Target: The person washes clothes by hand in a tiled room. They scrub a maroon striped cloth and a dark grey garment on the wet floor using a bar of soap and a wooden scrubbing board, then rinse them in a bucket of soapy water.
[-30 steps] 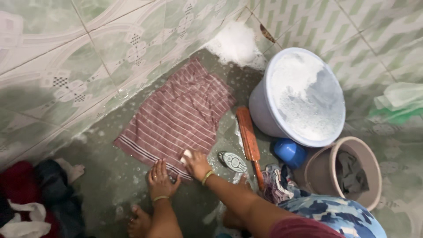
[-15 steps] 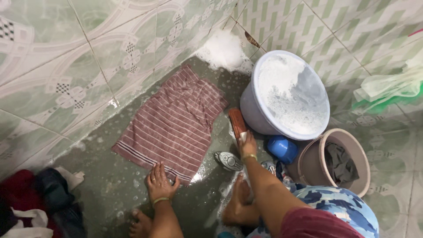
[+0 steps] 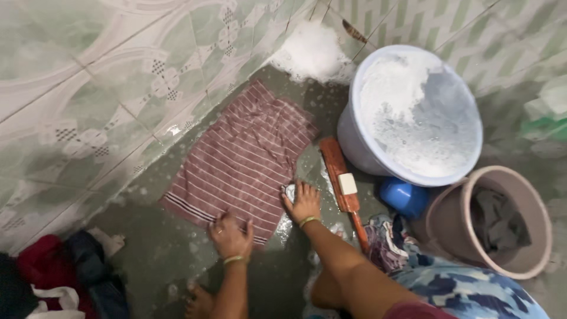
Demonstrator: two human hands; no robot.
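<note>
**Striped cloth flat on a wet floor, both hands at its lower edge**

Dark red and black clothes (image 3: 47,277) lie in a heap in the lower left corner of the frame, with a bit of white fabric among them. Above them the wall (image 3: 106,82) has pale green tiles with a white pattern, and it meets the wet grey floor (image 3: 153,242) along a slanted line.

In the middle of the frame a maroon cloth with thin white stripes (image 3: 242,159) is spread flat on the floor, one corner pointing to the upper right. The left hand (image 3: 230,236) presses on the lower edge of this cloth with bent fingers; it looks like it pinches the hem, but I cannot tell for sure. A thin bangle is on the wrist. Just to the right, the right hand (image 3: 304,201) lies over a small grey brush (image 3: 289,190) beside the lower right edge of the cloth. The fingers cover the brush, not fully closed around it.

Further right, a wooden paddle (image 3: 345,189) lies on the floor, and a white soap bar (image 3: 347,184) rests on it. A heap of foam (image 3: 313,50) sits in the upper middle at the wall. To the right stands a pale basin (image 3: 357,142) full of suds, below it a small blue cup (image 3: 403,197), and at the right edge a brown bucket (image 3: 449,230) with grey clothes inside.
</note>
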